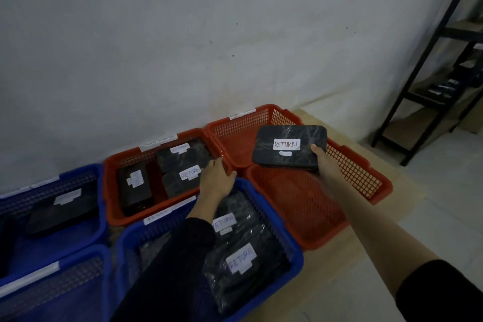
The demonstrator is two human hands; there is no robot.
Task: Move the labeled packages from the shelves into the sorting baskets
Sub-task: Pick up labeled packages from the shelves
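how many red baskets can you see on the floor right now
3 red plastic mesh baskets: one against the wall holding black wrapped packages, one at the far right corner, one nearest the shelf. None looks hidden.

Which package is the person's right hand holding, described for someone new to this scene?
Start at the row of red baskets along the wall. Above the rightmost pair, the right hand holds a black wrapped package. Unlike the others, it is lifted clear of any basket.
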